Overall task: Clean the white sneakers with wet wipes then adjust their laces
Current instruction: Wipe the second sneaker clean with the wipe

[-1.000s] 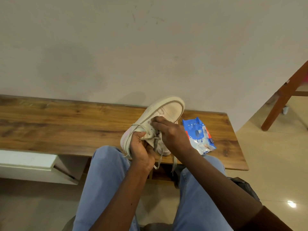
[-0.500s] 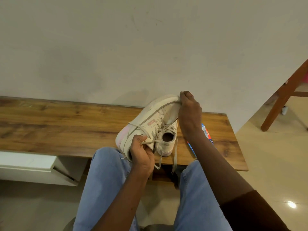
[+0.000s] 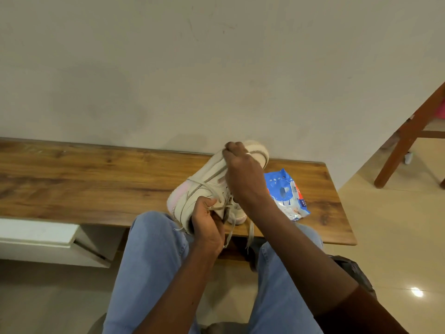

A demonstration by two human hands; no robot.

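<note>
Obs: sneaker (image 3: 192,201) held tilted over desk's (image 3: 96,179) near edge, long axis heel-near, toe toward wall. Left hand (image 3: 207,220) grips heel end; right hand's (image 3: 243,179) fingers (image 3: 232,150) pinch lace (image 3: 209,177) taut at toe. Wipes pack (image 3: 286,194) just right.

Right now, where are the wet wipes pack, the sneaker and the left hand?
wet wipes pack (image 3: 286,191), head view, blue front face.
sneaker (image 3: 209,175), head view, white side panel.
left hand (image 3: 207,224), head view, back of the hand.
</note>
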